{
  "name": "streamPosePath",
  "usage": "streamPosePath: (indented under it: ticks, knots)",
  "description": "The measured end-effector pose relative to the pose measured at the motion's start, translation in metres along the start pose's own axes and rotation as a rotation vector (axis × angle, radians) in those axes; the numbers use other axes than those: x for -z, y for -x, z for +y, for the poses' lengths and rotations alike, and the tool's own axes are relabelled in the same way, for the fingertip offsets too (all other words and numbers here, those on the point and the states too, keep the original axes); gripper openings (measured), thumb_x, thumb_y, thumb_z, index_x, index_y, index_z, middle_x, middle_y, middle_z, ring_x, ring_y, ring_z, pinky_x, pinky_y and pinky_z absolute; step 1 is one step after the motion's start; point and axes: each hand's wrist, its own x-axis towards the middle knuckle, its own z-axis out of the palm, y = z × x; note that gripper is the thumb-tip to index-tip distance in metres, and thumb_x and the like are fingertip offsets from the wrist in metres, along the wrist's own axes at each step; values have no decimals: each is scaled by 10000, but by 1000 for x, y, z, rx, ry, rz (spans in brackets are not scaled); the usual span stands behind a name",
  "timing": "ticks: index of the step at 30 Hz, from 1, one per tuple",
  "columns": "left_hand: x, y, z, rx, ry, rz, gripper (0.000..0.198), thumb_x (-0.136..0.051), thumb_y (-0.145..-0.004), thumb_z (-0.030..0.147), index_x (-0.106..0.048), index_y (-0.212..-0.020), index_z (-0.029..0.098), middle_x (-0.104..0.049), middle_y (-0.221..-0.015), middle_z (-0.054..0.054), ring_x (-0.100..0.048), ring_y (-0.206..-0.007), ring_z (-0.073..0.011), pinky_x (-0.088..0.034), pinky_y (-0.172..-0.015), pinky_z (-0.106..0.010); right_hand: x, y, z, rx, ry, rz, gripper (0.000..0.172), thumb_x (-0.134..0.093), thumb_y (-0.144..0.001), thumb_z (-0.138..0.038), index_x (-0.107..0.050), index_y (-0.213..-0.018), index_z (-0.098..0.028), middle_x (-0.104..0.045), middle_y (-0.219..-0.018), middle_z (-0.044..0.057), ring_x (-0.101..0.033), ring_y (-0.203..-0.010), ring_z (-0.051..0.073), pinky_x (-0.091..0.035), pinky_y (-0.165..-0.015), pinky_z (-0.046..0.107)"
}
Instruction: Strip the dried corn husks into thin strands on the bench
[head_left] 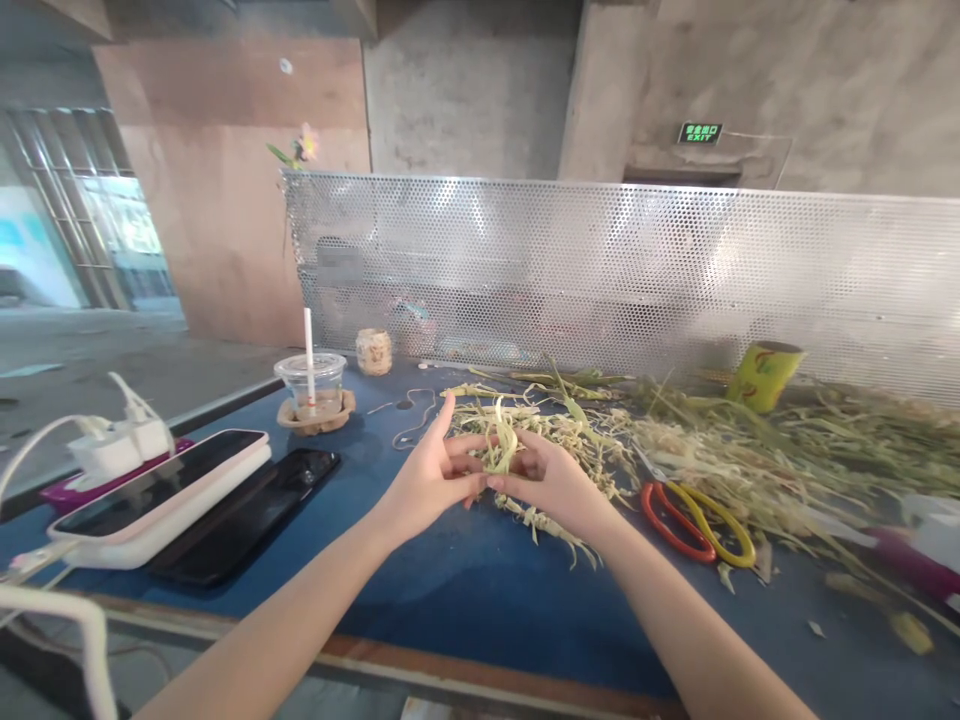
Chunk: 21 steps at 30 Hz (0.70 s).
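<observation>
Between my two hands, a pale green strip of dried leaf point(504, 440) stands up in a loose curl. My left hand point(442, 470) pinches it from the left, thumb and fingertips together at its lower end and another finger pointing up. From the right, my right hand point(547, 475) pinches the same strip, its fingers curled and partly hidden. The two sets of fingertips almost meet. Behind and under the hands lies a braided heap of dried plant strips point(600, 450) on the blue tabletop point(480, 610).
Scissors with red and yellow handles point(679, 525) lie at right beside loose dried leaves point(840, 450) and a yellow-green cup point(765, 375). At left are two phones point(247, 510), a power strip point(120, 455), a lidded plastic cup point(311, 385) and a small jar point(373, 352). A perforated metal screen point(525, 260) borders the back.
</observation>
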Motion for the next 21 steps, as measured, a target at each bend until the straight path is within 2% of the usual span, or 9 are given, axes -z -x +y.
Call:
streamPosePath:
  ticks: [3, 6, 9, 12, 14, 17, 19, 21]
  knots:
    - [0, 0, 0, -30, 9, 4, 1116, -657, -704, 160, 254, -1319, 350, -473, -1265, -193, -540, -600, -99, -431, -471, -239, 1, -1, 0, 9, -29, -13, 552, -689, -657, -305, -475, -1148, -171, -519, -566, -61, -508, -514, 97, -414, -490, 225]
    - [0, 1, -1, -84, -5, 18, 1170, -647, -707, 129, 354, -1213, 461, -319, -1389, -162, -567, -628, -103, -438, -451, -227, 2, 0, -2, 13, -86, -75, 560, -685, -662, -302, -485, -1174, -193, -565, -599, -49, -541, -541, 104, -449, -540, 246]
    - [0, 2, -3, -118, -18, 20, 1208, -656, -693, 116, 387, -1133, 537, -176, -1455, -130, -574, -608, -87, -449, -439, -226, 2, 1, -5, 32, -153, -189, 366, -680, -660, -310, -611, -997, -187, -645, -740, -3, -605, -724, 146, -474, -715, 304]
    - [2, 2, -3, -112, -29, 4, 1193, -659, -689, 116, 345, -1162, 551, -158, -1461, -133, -548, -553, -55, -452, -433, -227, 2, 2, -6, 53, -196, -257, 218, -676, -660, -316, -643, -822, -174, -659, -771, 7, -602, -783, 155, -450, -775, 306]
    - [2, 1, -3, -94, -47, -15, 1170, -654, -695, 123, 323, -1191, 535, -140, -1464, -144, -543, -553, -54, -450, -434, -229, 3, 2, -6, 43, -179, -220, 196, -665, -673, -308, -634, -807, -168, -642, -727, 0, -578, -692, 129, -446, -702, 277]
    - [3, 1, -2, -70, -108, -21, 1135, -654, -699, 160, 288, -1230, 509, -110, -1471, -138, -547, -582, -69, -446, -437, -233, 3, 1, -6, 22, -77, -161, 173, -656, -680, -312, -624, -757, -160, -566, -587, -32, -447, -503, 77, -372, -520, 222]
    - [2, 1, -2, -73, -174, 4, 1118, -660, -693, 190, 255, -1255, 500, -114, -1474, -117, -558, -607, -91, -443, -432, -236, 5, 0, -5, 8, -63, -129, 177, -649, -681, -325, -608, -725, -158, -527, -550, -44, -377, -456, 60, -309, -462, 209]
    - [2, 1, -2, -78, -257, 30, 1092, -650, -695, 205, 229, -1280, 483, -147, -1469, -102, -572, -642, -118, -444, -432, -241, 7, -2, -3, -16, -110, -69, 197, -638, -683, -345, -594, -734, -159, -505, -542, -48, -371, -448, 59, -295, -449, 208]
